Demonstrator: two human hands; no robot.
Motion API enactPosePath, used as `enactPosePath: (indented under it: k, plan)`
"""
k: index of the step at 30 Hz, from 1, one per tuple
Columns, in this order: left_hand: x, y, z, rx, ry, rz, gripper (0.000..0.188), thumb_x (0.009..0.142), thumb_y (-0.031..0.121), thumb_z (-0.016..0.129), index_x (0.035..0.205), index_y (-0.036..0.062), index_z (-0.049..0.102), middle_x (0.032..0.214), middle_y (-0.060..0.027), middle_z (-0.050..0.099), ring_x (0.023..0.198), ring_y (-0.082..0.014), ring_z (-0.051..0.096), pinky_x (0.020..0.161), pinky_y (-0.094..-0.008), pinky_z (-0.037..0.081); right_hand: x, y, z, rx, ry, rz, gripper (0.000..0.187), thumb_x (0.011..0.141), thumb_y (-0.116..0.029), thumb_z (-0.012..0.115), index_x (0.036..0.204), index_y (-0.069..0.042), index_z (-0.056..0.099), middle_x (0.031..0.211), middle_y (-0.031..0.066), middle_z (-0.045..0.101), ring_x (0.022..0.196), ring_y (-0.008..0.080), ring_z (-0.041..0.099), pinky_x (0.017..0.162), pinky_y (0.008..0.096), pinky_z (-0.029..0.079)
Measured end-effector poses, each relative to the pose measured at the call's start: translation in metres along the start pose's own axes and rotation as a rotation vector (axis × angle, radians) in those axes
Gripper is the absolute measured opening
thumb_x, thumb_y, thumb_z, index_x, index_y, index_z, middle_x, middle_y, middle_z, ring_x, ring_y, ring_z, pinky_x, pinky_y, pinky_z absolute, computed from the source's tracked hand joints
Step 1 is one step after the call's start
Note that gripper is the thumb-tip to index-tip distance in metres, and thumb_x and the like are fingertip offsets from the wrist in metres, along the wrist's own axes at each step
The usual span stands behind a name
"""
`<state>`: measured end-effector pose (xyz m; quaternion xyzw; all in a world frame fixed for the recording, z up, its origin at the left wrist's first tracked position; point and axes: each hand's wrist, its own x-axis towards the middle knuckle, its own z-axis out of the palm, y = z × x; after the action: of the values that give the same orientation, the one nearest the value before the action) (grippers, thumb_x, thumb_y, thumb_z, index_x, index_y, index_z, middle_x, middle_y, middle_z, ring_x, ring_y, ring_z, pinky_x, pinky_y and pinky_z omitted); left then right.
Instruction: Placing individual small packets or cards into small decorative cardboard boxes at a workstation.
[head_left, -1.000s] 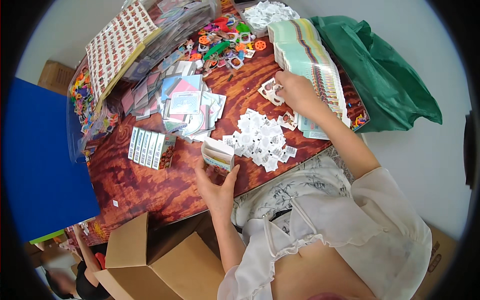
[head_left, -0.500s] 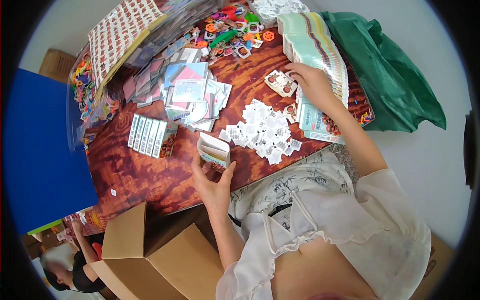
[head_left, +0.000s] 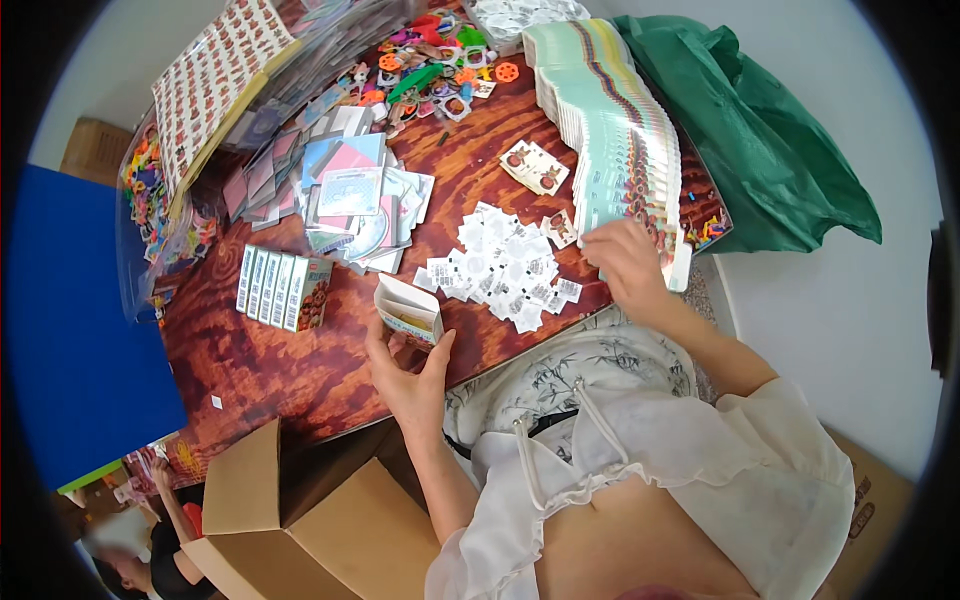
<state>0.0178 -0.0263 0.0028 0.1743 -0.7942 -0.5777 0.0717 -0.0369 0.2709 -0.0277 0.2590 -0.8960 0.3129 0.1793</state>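
A small printed carton [head_left: 410, 308] stands with its top end open near the front of the table, and my left hand [head_left: 408, 375] grips its lower part between thumb and fingers. Something pale shows inside the carton. My right hand [head_left: 632, 268] hovers palm down by the near end of a long row of flat cartons [head_left: 610, 165]; its fingers are loosely bent and apart, with nothing visible in them. Just left of those fingertips are a single sticker card [head_left: 558, 229] and a heap of small white packets [head_left: 500, 262]. Farther back lies a small stack of sticker cards [head_left: 535, 167].
Several filled cartons [head_left: 284, 288] stand in a row at left. Behind them are loose pastel cards [head_left: 350, 190] and colourful plastic trinkets [head_left: 440, 75]. A green bag [head_left: 750, 140] drapes at right. An open cardboard box [head_left: 240, 480] sits below the front edge; another person [head_left: 175, 545] is at lower left.
My right hand has moved from the sticker card stack toward me, to the near end of the carton row. My left hand keeps its grip on the carton. The whole view has shifted slightly.
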Motion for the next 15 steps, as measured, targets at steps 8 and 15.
enactPosePath:
  k: [8,15]
  plan:
    - [-0.007,0.002,0.004,-0.01,-0.06,0.011,0.076,0.074,-0.001,0.082,0.138,-0.0021,0.042,0.123,-0.0137,0.055,0.105,-0.0198,0.06,0.081,-0.032,0.056,0.029,0.062,-0.024,-0.101,-0.073,-0.172,0.013,0.081,-0.001,0.063,0.094,-0.001,0.063,0.102,0.0125,0.062,0.095,0.0336,0.057,0.083,0.0412,0.044]
    - [-0.013,0.0,0.007,-0.023,-0.054,-0.046,0.077,0.074,-0.001,0.082,0.139,-0.002,0.04,0.124,-0.0147,0.054,0.106,-0.02,0.06,0.082,-0.0328,0.057,0.02,0.048,-0.027,-0.088,-0.075,-0.233,0.024,0.073,0.002,0.065,0.097,-0.001,0.065,0.091,0.0119,0.055,0.086,0.0309,0.055,0.076,0.0402,0.044]
